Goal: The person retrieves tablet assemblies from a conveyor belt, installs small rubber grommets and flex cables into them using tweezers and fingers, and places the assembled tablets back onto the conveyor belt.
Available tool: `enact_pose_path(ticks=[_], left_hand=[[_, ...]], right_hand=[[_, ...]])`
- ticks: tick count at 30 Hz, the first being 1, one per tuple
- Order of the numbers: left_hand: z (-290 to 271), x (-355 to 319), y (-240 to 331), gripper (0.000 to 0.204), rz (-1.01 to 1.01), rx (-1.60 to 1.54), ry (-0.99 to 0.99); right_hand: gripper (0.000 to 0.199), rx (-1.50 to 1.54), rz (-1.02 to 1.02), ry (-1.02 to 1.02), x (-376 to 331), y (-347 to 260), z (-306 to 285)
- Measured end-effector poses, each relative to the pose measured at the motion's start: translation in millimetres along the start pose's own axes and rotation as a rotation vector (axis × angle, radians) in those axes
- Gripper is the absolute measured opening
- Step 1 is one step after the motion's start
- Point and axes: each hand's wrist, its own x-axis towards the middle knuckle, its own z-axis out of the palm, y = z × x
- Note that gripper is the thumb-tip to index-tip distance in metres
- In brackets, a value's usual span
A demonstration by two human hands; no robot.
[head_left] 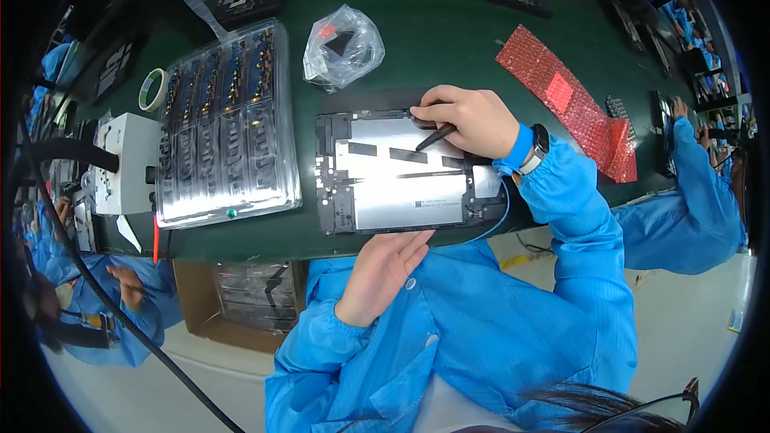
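An opened tablet (377, 205) lies on the green bench in front of me, with its silver inner plate, dark strips and small circuit parts along the left end showing. My right hand (477, 122) is closed on black tweezers (435, 138), whose tips point down at the plate near a dark strip (408, 155). At the tablet's near edge, my left hand (388, 266) has its fingers stretched out; the fingertips reach the edge and are partly hidden beneath it. A blue band with a thin cord and a watch are round my right wrist.
Left stands a clear plastic tray (228, 210) of small circuit boards, beside a white box (128, 162) and a tape roll (152, 90). Beyond the tablet lies a clear plastic bag (345, 50). Red bubble wrap (589, 116) lies right. A cardboard box (196, 305) stands below the bench edge. Co-workers sit both sides.
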Motion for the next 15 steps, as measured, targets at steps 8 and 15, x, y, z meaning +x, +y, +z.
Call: enact_pose_path(ticks=[8,15], left_hand=[[49.8,40.2,-29.6,0.035,0.553,0.119,0.176],[132.7,26.2,7.6,0.058,1.168,1.297,-0.106]], right_hand=[[0.034,0.138,0.096,0.06,3.0,8.1,-15.3],[0.028,0.759,0.099,0.938,-7.9,-39.9,-77.5]])
